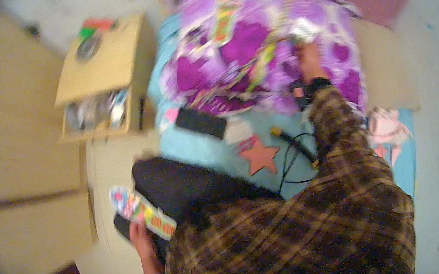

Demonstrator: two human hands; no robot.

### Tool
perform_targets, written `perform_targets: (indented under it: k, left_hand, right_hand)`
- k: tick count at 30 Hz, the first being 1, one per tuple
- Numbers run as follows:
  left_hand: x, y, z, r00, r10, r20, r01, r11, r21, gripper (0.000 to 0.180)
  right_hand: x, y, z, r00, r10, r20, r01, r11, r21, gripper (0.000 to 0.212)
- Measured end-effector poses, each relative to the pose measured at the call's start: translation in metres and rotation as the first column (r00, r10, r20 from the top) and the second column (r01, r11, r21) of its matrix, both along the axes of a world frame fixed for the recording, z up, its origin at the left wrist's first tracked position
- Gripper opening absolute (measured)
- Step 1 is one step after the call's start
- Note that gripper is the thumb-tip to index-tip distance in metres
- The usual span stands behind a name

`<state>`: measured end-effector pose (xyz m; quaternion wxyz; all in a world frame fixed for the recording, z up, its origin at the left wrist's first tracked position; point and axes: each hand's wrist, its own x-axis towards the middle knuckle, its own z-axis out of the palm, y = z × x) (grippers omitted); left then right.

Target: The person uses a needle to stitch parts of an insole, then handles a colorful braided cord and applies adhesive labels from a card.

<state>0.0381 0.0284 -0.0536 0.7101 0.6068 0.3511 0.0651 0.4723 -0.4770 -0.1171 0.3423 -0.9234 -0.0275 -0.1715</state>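
My left hand (143, 244), low on the left beside my dark-clad leg, is closed on a long, flat, colourful packet (142, 212) with a rounded end. My right hand (308, 59) reaches out over the purple-and-white patterned pillow (249, 40). A small white thing (303, 31) is at its fingertips; blur hides whether the fingers grip it. A similar colourful packet (227, 15) lies on the far part of the pillow. Thin, colourful strips or sticks (265, 61) are spread across its middle, too smeared to name.
A wooden cabinet (101, 64) with an open, filled drawer (98, 114) stands at the left. On the light-blue sheet (191, 145) are a dark phone-like slab (201, 124), a pink star (260, 156) and a black cable (287, 169). Pink cloth (388, 128) lies at the right.
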Motion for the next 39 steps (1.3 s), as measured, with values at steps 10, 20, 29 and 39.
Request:
perform_targets:
  k: [10,20,29,39]
  left_hand:
    - [0.006,0.022,-0.037,0.998,0.051,-0.038,-0.052,0.998,-0.02,0.011]
    - [0.001,0.032,-0.044,0.999,0.05,0.001,-0.05,0.998,-0.037,0.01]
    - [-0.005,0.028,-0.051,0.993,0.095,0.073,-0.09,0.993,-0.071,0.012]
    - [-0.014,0.033,-0.064,0.984,0.132,0.122,-0.118,0.986,-0.118,0.013]
  right_hand:
    - [-0.073,0.064,0.044,0.982,0.095,-0.166,0.098,0.499,0.861,0.014]
    - [-0.149,0.2,0.063,0.759,0.491,-0.427,-0.09,0.729,0.678,0.018]
    - [-0.198,0.358,0.079,0.2,0.826,-0.527,-0.73,0.484,0.482,0.02]
    - [-0.215,0.416,0.021,-0.033,0.84,-0.541,-0.185,0.527,0.829,0.012]
